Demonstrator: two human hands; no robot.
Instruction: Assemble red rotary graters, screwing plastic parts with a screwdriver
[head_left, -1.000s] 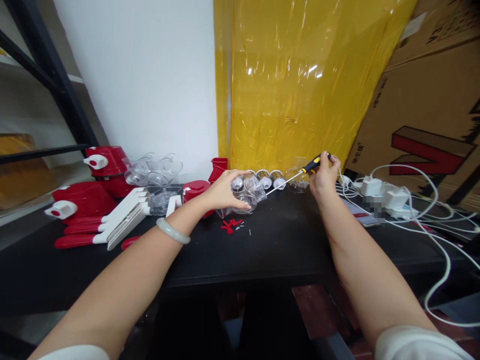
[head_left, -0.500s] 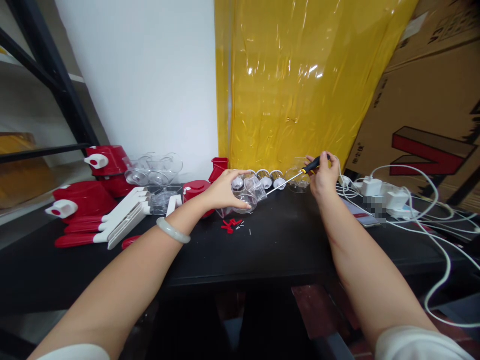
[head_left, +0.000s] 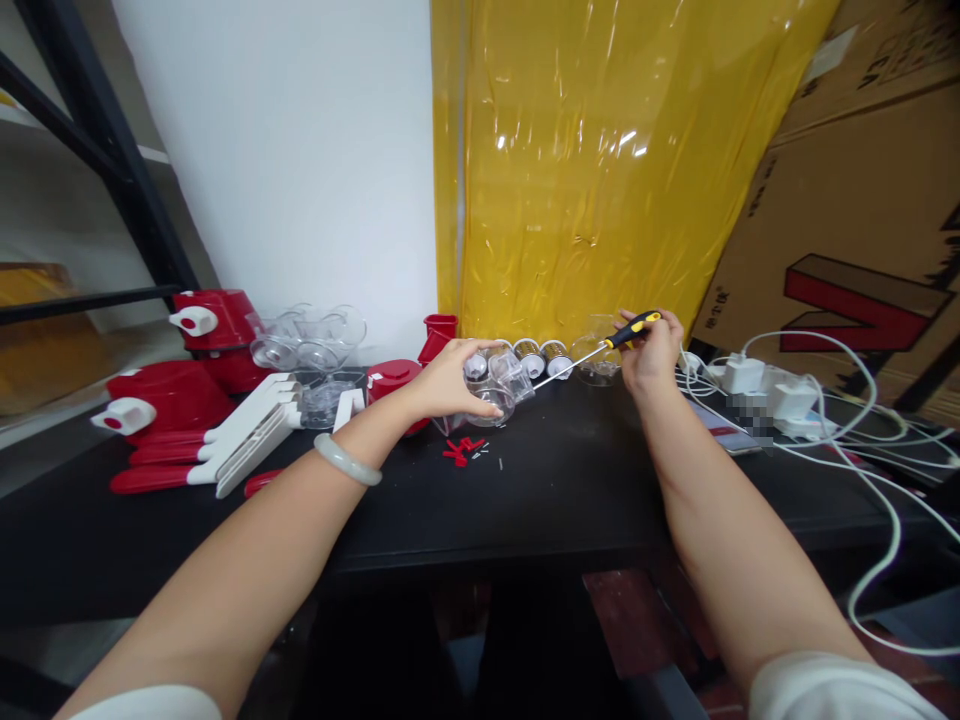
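— Black surface (head_left: 570, 500) across the middle of the frame, yellow sheet (head_left: 585, 170) at upper centre, cardboard box (head_left: 840, 230) at upper right. What has changed in the last half second?

— The screwdriver (head_left: 619, 336) has turned in my right hand (head_left: 649, 362), right of centre. Its handle showed me mostly black then; now a yellow stripe faces up, and my fingers lie behind it. My left hand (head_left: 442, 385) is where it was.

— Which way does the tool point?

— Its long axis slants: handle up to the right, shaft down to the left. The tip meets the right end of the clear plastic part (head_left: 501, 388) at mid-frame. Whether it sits on a screw, I can't tell.

— And your grip?

— My left thumb and fingers are spread around the clear part, holding it; the right ones are closed about the handle's end.

— Any containers?

— A red bin (head_left: 437, 338) just behind my left hand, its inside too small to make out. Something round and white shows at the part I hold, inside or behind, I can't say. Red pieces (head_left: 461, 453) lie loose below it.
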